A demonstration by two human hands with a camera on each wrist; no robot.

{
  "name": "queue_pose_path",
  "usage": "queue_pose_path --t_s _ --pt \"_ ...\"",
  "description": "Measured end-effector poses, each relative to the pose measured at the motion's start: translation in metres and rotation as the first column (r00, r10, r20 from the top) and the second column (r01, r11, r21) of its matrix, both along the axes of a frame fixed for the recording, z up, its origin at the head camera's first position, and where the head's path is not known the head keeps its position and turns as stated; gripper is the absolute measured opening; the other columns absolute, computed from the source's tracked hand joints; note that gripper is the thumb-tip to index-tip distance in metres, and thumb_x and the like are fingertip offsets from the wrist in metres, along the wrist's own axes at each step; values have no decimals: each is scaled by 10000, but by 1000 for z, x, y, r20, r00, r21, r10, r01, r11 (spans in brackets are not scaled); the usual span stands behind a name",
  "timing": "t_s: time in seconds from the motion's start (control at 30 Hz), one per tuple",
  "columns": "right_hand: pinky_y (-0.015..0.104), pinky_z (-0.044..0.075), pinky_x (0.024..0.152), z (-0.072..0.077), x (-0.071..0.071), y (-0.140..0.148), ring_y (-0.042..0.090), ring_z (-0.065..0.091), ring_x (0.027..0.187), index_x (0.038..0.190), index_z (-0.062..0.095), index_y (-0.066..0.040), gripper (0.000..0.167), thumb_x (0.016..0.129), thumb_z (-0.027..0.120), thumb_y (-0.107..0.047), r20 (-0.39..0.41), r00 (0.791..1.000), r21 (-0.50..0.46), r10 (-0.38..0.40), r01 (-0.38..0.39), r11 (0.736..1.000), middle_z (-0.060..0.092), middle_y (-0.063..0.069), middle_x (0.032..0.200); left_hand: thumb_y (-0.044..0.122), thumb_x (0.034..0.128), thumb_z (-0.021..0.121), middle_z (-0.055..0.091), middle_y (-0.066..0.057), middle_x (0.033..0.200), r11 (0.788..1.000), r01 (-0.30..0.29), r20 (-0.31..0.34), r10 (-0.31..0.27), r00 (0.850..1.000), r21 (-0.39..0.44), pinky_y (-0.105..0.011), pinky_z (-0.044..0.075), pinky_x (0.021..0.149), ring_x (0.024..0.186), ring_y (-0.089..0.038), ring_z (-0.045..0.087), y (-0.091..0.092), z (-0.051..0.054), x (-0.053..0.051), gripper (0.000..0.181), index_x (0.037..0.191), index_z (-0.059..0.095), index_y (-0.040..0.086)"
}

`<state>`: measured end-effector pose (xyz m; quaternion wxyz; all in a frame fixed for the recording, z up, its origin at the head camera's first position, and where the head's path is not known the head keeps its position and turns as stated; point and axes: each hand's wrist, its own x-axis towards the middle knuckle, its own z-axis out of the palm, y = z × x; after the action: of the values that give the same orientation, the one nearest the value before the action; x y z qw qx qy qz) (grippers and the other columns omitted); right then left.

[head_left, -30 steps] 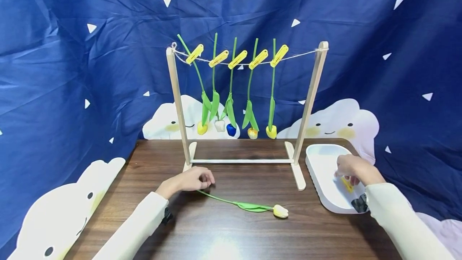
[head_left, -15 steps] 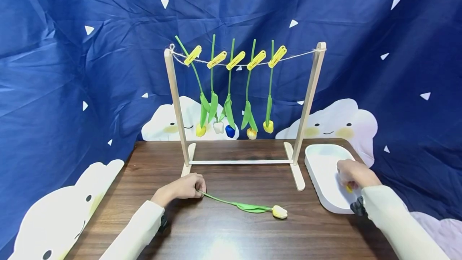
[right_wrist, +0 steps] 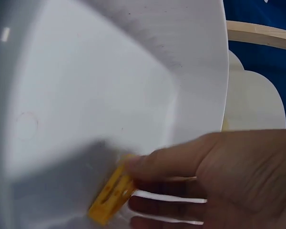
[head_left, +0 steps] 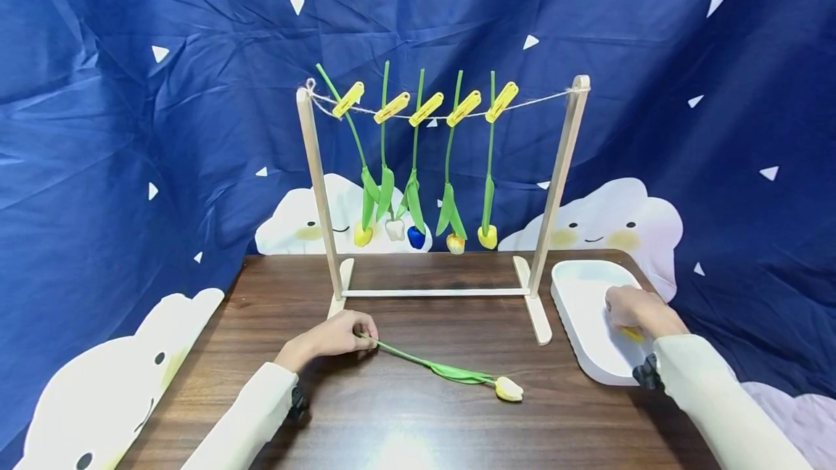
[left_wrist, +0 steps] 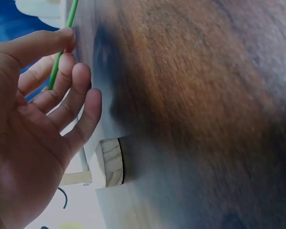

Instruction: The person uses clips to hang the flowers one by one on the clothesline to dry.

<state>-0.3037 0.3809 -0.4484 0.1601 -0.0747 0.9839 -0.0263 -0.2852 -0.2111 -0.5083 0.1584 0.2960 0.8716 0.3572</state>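
Between thumb and fingers, my left hand (head_left: pixel 341 334) pinches the stem end of a pale yellow and white tulip (head_left: pixel 457 373), whose bloom lies toward the right on the table. The left wrist view shows the green stem (left_wrist: pixel 57 71) between thumb and index finger, the other fingers loosely bent. Inside the white tray (head_left: pixel 581 339), my right hand (head_left: pixel 640 310) holds a yellow clothespin (right_wrist: pixel 112 193). In the right wrist view the thumb lies on one end of it, fingers on the other side; the head view shows only a sliver of it.
A wooden rack (head_left: pixel 553 201) stands at the back of the table (head_left: pixel 281 285), with a string (head_left: pixel 545 99) between its posts. Several tulips hang bloom-down from it on yellow clothespins (head_left: pixel 464 109). Behind is a blue cloth (head_left: pixel 196 93) printed with clouds.
My left hand has closed on the stem end and lifted it slightly, shifting the bloom a little. My right hand has lowered around the clothespin in the tray.
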Motion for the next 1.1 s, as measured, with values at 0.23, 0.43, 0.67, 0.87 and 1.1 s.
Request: queue_pose_path --t_s 0.23,0.43,0.67,0.87,1.1 --pt "429 438 705 8 -13 -1 237 551 759 900 621 -61 32 891 592 -72 -55 998 -89 42 -46 995 577 54 783 158 982 757 761 -101 816 998 -23 -11 24 1000 61 -233 540 673 660 -181 695 1 4 -1 36 950 754 143" --pt "395 449 665 9 -20 -2 243 556 740 901 552 -53 71 903 612 -89 -121 989 -135 87 -103 986 583 53 764 154 995 741 757 -121 874 995 -49 -5 49 999 88 -233 544 659 688 -138 676 2 6 -3 42 975 751 119" --pt "413 503 701 4 -24 -2 243 580 736 964 569 26 223 860 725 -95 -248 965 -207 89 -143 968 612 87 800 195 1019 719 705 -176 884 974 -105 81 90 993 201 -340 576 696 743 -242 676 4 13 -3 86 1012 746 114" --pt "471 563 766 5 -26 -5 259 671 779 1011 676 81 269 829 790 -80 -293 952 -253 85 -162 954 735 158 876 193 1034 707 675 -133 796 928 -175 123 142 982 328 -344 584 733 748 -281 679 11 20 -2 127 1061 724 70" --pt "463 541 763 12 -28 -17 331 679 878 1146 630 47 275 912 711 -73 -328 943 -361 47 -172 917 717 217 977 117 1115 553 765 -236 1134 812 -135 132 72 989 567 -366 644 750 803 -198 779 29 30 -2 189 1162 555 -66"
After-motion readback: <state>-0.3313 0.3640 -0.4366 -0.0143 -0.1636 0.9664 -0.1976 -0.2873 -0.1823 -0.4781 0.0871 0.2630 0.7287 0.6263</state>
